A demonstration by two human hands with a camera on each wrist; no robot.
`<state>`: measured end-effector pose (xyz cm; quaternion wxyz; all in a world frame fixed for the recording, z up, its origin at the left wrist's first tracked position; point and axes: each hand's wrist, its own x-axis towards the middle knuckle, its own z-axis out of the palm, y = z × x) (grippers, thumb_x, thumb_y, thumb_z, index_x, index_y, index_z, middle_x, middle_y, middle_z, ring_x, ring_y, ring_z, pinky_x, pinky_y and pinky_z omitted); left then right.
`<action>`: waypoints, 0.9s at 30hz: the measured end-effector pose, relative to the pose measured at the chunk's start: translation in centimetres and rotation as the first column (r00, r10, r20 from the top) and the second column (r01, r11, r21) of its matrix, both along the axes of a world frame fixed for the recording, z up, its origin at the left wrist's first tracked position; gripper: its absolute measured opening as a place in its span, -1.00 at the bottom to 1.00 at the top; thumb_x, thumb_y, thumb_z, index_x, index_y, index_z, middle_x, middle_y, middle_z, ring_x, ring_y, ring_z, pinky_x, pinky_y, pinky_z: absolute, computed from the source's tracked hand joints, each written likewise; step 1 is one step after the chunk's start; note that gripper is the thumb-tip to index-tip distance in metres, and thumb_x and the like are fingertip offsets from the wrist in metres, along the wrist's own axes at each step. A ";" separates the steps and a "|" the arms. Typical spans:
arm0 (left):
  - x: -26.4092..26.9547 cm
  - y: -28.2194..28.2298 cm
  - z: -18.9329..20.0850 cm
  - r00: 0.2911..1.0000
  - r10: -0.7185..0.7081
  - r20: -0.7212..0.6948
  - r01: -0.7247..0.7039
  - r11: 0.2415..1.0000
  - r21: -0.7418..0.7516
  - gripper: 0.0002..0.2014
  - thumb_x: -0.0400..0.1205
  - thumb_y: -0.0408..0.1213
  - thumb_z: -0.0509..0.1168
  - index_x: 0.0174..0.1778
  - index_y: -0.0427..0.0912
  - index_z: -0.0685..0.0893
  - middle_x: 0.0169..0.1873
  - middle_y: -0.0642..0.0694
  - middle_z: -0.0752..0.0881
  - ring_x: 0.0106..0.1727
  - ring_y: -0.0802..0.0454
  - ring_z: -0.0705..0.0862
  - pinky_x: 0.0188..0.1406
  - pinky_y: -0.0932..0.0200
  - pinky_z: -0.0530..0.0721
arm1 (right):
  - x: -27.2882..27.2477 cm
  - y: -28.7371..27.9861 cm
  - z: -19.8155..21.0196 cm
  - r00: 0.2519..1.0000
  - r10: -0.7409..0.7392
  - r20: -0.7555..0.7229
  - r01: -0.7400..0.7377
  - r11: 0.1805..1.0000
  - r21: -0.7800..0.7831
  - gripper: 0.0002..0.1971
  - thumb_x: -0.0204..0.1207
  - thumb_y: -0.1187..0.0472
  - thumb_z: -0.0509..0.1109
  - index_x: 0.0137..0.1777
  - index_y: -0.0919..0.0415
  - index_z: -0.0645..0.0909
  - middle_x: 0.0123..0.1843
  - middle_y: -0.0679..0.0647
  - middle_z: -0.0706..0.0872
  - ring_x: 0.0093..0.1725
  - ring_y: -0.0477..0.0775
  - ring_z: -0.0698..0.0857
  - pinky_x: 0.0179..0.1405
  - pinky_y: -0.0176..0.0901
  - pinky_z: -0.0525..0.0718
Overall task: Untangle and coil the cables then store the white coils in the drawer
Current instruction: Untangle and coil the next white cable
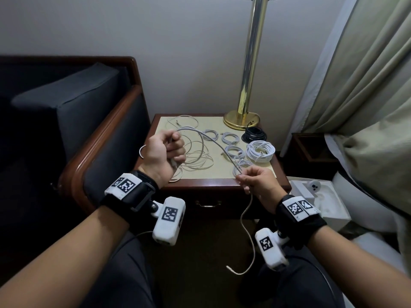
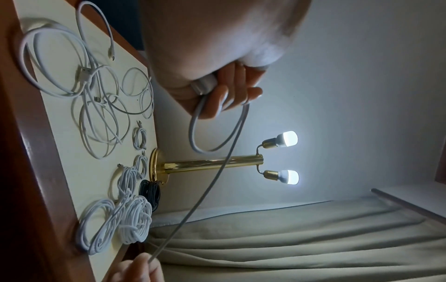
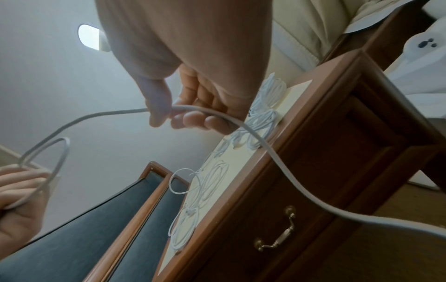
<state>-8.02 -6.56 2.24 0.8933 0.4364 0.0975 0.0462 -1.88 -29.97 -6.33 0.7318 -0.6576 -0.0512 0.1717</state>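
Mid-frame over the nightstand [image 1: 222, 185], the left hand [image 1: 163, 152] fists a first loop of the white cable [image 1: 213, 142] while the right hand [image 1: 258, 184] pinches it taut, feeding slack, drawer [image 1: 208, 204] below unopened.

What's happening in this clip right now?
A person is coiling a long white cable above a wooden nightstand. The left hand grips the first loop; the right hand pinches the cable, its free end hanging toward the floor. Several finished white coils, a black coil and loose tangled white cables lie on top. The drawer is closed.
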 end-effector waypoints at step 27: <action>-1.5 -4.4 -2.7 0.973 -0.141 -0.183 0.224 0.772 0.595 -0.64 0.79 -0.28 0.07 -0.24 -0.31 0.64 -0.46 -0.16 0.63 -0.53 0.09 0.60 -0.57 0.32 0.57 | -3.9 4.3 4.3 0.855 0.261 0.448 -0.071 0.915 -0.396 -0.72 0.57 0.38 0.39 -0.40 0.42 0.67 -0.68 -0.16 0.51 -0.62 -0.25 0.48 -0.51 -0.45 0.37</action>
